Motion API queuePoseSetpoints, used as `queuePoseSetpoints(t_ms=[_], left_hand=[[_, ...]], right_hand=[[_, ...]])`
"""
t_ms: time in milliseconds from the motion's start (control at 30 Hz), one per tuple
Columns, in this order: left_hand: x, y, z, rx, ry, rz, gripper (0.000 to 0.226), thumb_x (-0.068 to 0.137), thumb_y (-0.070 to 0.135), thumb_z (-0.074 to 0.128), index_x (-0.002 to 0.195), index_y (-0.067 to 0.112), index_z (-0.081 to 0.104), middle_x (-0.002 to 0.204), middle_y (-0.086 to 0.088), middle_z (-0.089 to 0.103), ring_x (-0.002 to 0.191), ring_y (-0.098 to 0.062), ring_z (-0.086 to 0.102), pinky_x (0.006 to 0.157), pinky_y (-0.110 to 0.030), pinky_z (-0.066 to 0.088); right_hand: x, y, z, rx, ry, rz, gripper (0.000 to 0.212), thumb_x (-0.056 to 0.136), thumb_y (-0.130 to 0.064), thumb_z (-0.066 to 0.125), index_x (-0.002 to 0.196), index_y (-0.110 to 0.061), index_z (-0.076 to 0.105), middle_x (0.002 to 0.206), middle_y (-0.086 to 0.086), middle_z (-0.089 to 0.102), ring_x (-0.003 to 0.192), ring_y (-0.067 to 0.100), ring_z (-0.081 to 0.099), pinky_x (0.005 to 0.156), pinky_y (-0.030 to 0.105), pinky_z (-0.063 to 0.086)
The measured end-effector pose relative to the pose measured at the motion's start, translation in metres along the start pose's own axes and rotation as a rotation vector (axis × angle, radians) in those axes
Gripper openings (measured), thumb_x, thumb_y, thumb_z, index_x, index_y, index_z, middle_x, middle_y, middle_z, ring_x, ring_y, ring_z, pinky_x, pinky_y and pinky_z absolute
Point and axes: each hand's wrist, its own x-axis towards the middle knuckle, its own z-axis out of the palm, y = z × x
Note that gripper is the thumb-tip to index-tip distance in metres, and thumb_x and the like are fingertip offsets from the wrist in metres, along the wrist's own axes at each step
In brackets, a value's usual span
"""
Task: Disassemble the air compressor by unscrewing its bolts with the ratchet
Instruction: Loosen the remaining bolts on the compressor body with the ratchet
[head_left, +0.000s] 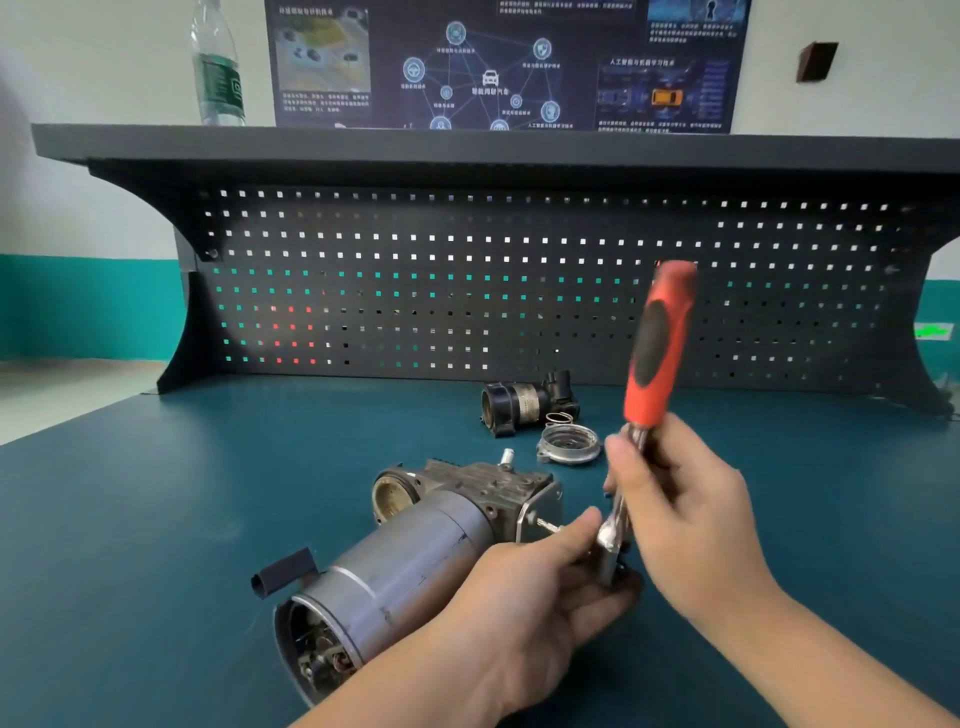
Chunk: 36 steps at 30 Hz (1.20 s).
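Note:
The air compressor (415, 551) lies on its side on the teal bench, its grey motor cylinder pointing at me and its finned metal head farther back. A bolt (545, 525) sticks partly out of the bracket at its right end. My left hand (540, 608) reaches over the cylinder and grips the ratchet's metal head and socket beside that bracket. The ratchet (657, 348) stands nearly upright, red and black handle on top. My right hand (675, 509) grips its chrome shaft just under the handle.
Removed parts lie behind the compressor: a black cylindrical piece (524, 405), a small spring (560, 418) and a round metal cap (569, 444). A dark pegboard (467, 286) closes the back of the bench (156, 519). A water bottle (218, 67) stands on the shelf above.

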Motion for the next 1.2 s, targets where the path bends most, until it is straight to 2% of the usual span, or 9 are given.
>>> queuePoseSetpoints(t_ms=[100,167,367,533,667,867,933,1067,1200], left_hand=[[-0.005,0.0,0.002,0.045,-0.077,0.004,0.019,0.072,0.014,0.07,0.081,-0.003,0.075,0.087,-0.017,0.071,0.07,-0.02,0.071,0.055,-0.024,0.055],[-0.003,0.0,0.001,0.05,-0.067,0.006,0.02,0.075,0.011,0.069,0.085,-0.005,0.074,0.087,-0.019,0.071,0.07,-0.021,0.071,0.055,-0.024,0.055],[0.001,-0.003,-0.001,0.017,-0.007,-0.013,0.021,0.085,0.007,0.064,0.097,-0.01,0.068,0.084,-0.022,0.07,0.071,-0.027,0.069,0.058,-0.03,0.059],[0.001,-0.001,-0.001,0.012,-0.033,-0.037,0.016,0.086,0.006,0.062,0.087,-0.008,0.069,0.084,-0.022,0.071,0.065,-0.025,0.07,0.06,-0.031,0.06],[0.002,0.0,0.0,-0.005,-0.009,-0.037,0.019,0.087,0.007,0.062,0.095,-0.01,0.066,0.084,-0.021,0.069,0.075,-0.028,0.067,0.062,-0.033,0.06],[-0.002,0.001,0.0,0.031,-0.074,-0.029,0.033,0.077,0.019,0.069,0.097,-0.006,0.069,0.083,-0.016,0.071,0.072,-0.022,0.071,0.062,-0.029,0.059],[-0.003,0.001,0.001,0.026,-0.08,-0.028,0.028,0.076,0.018,0.069,0.091,-0.005,0.07,0.078,-0.015,0.071,0.068,-0.02,0.071,0.059,-0.027,0.058],[0.0,0.001,0.002,0.001,-0.028,-0.049,0.02,0.088,0.012,0.062,0.089,-0.007,0.066,0.08,-0.021,0.068,0.073,-0.029,0.069,0.064,-0.033,0.06],[0.001,0.002,0.002,-0.001,-0.03,-0.07,0.02,0.088,0.012,0.062,0.089,-0.007,0.067,0.077,-0.021,0.069,0.073,-0.03,0.068,0.061,-0.033,0.06]], right_hand=[[-0.003,-0.004,-0.004,-0.199,-0.185,-0.469,0.016,0.097,-0.033,0.045,0.088,-0.021,0.05,0.068,-0.006,0.046,0.058,0.008,0.042,0.057,0.013,0.036],[-0.003,0.002,-0.004,-0.193,-0.178,-0.457,0.017,0.097,-0.034,0.044,0.087,-0.021,0.049,0.069,-0.008,0.044,0.057,0.005,0.042,0.058,0.009,0.034],[0.003,0.019,0.002,0.097,0.027,0.522,0.032,0.094,-0.039,0.052,0.074,-0.015,0.052,0.055,0.001,0.053,0.041,0.008,0.043,0.045,0.026,0.037],[0.002,0.035,0.006,0.416,0.046,1.117,0.027,0.096,-0.019,0.053,0.073,-0.006,0.054,0.045,0.002,0.045,0.027,0.005,0.033,0.029,0.015,0.024],[0.005,0.022,0.005,0.229,0.078,0.696,0.03,0.096,-0.025,0.053,0.072,-0.007,0.054,0.051,0.001,0.056,0.033,0.005,0.039,0.036,0.021,0.032],[0.001,-0.005,-0.009,-0.157,-0.115,-0.395,0.022,0.092,-0.029,0.054,0.081,-0.01,0.058,0.065,-0.008,0.051,0.058,0.004,0.046,0.059,0.014,0.041],[0.0,-0.003,-0.009,-0.192,-0.136,-0.462,0.024,0.094,-0.029,0.052,0.083,-0.009,0.057,0.068,-0.008,0.049,0.061,0.002,0.044,0.061,0.011,0.039],[0.003,0.002,-0.003,-0.004,-0.05,0.044,0.021,0.091,-0.037,0.054,0.076,-0.022,0.056,0.057,-0.002,0.054,0.05,0.012,0.048,0.05,0.025,0.042],[0.009,0.023,0.001,0.193,0.041,0.781,0.031,0.095,-0.026,0.054,0.071,-0.007,0.056,0.043,-0.002,0.051,0.033,0.008,0.038,0.034,0.019,0.03]])
